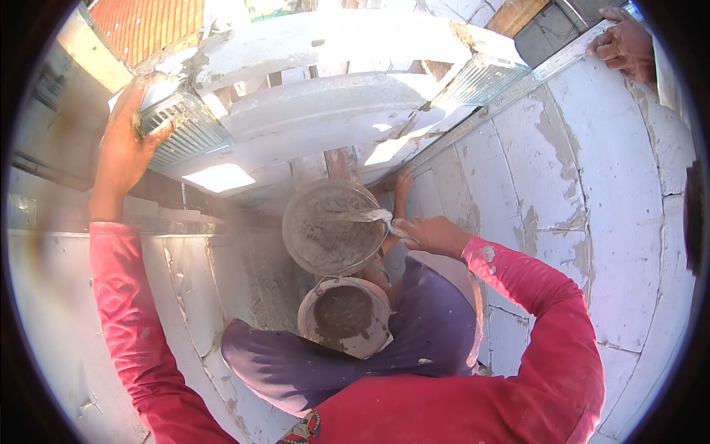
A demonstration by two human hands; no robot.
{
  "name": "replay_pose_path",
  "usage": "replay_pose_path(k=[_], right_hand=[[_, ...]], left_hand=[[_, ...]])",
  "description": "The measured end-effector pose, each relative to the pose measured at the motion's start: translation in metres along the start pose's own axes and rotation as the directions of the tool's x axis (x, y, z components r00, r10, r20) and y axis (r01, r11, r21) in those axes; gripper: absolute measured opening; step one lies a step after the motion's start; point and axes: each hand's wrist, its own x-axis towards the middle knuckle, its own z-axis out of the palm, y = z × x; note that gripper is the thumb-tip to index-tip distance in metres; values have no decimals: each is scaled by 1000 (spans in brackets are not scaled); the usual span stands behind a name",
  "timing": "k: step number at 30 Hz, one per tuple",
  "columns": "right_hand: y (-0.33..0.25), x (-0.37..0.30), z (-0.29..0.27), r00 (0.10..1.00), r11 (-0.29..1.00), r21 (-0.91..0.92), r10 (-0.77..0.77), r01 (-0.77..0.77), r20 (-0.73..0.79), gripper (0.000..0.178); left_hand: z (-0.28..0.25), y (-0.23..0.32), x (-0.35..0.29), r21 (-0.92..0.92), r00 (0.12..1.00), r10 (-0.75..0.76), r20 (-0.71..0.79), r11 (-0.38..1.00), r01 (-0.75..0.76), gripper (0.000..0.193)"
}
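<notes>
My left hand (127,152) is raised at the upper left, its thumb across the front of a ribbed glass block (194,139) and its fingers over the block's top edge. The block sits at the left end of a pale, curved wall piece (318,103). My right hand (436,235) is closed round the handle end of a mortar-smeared trowel (362,215). The trowel's blade reaches over a round bucket (291,240) filled with wet grey mortar (329,237). How deep the blade sits in the mortar is hard to tell.
A second bucket (307,307) with murky grey contents stands between my knees. Another ribbed glass block (484,78) is at the right end of the wall piece. Walls of pale blocks (518,170) rise on both sides. Another person's hand (627,46) rests on the right wall's top edge.
</notes>
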Motion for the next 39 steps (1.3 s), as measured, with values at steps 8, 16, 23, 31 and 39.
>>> replay_pose_path(k=[8, 16, 23, 31, 39], right_hand=[[21, -16, 14, 998, 995, -79, 57, -59, -28, 43], [16, -23, 24, 959, 993, -114, -67, 37, -277, 40], [38, -25, 41, 988, 996, -90, -41, 28, -148, 44], [83, -32, 114, 984, 873, 473, -42, 120, -173, 57], [67, -37, 85, 997, 967, 245, 64, -73, 45, 56]], left_hand=[[-8, 9, 10, -7, 993, -44, 114, 999, 45, 75], [-8, -8, 17, 119, 996, -1, 91, 993, -9, 80], [-12, -5, 20, 121, 994, 52, 96, 991, -64, 78], [-17, 19, 22, -58, 985, 15, 174, 998, -5, 74], [-28, 44, 20, 104, 987, 7, 158, 994, -24, 74]])
